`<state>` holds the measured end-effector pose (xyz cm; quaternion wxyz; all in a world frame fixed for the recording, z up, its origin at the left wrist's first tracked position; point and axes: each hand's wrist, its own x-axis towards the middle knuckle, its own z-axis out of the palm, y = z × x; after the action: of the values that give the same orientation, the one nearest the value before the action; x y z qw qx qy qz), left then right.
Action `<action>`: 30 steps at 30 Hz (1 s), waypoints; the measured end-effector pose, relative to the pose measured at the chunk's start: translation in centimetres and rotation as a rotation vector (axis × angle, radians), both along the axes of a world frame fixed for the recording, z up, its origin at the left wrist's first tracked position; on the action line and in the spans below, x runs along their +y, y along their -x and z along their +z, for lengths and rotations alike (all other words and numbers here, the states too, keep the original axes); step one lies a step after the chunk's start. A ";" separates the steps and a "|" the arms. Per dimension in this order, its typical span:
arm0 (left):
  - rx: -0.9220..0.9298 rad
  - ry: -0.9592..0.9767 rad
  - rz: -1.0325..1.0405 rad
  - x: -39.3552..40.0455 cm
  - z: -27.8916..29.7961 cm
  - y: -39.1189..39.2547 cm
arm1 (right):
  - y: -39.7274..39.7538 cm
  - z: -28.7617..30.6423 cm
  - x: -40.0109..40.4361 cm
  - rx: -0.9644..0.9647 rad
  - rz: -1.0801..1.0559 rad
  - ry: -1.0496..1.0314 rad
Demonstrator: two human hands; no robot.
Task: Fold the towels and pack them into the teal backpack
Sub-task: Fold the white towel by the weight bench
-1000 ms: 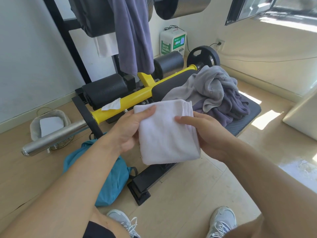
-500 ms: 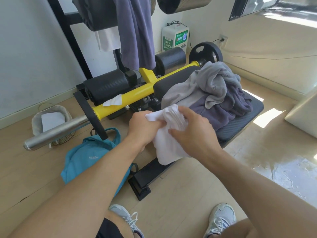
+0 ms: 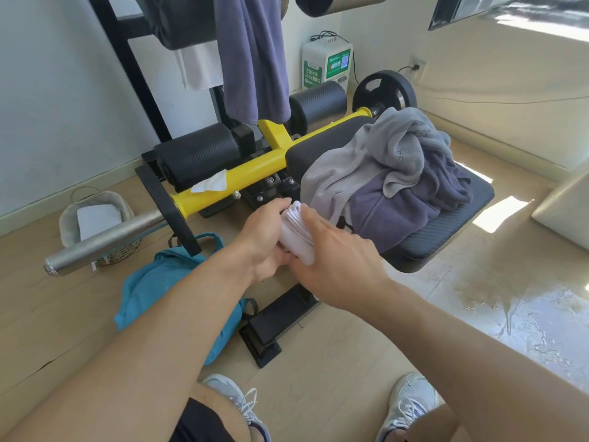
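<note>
Bare forearms, dark shorts point(image 3: 204, 422), grey-white laced sneakers point(image 3: 406, 406)

teal backpack point(image 3: 149, 288) partly behind left forearm

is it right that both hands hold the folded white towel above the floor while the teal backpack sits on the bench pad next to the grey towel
Not quite. In the head view the teal backpack lies on the floor beside the bench frame, not on the bench pad. The rest holds: the left hand and the right hand hold the folded white towel, and the grey towel is heaped on the pad.
</note>
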<state>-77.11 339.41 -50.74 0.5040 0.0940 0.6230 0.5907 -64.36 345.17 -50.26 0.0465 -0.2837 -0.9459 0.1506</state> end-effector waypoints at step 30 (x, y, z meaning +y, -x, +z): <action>0.463 -0.071 -0.160 -2.0 -0.6 5.8 | -1.1 0.1 3.6 0.073 0.134 0.450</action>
<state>-82.92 337.39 -51.38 0.3894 0.2935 0.6914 0.5331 -63.23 348.82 -50.12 0.0062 -0.2178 -0.9028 0.3707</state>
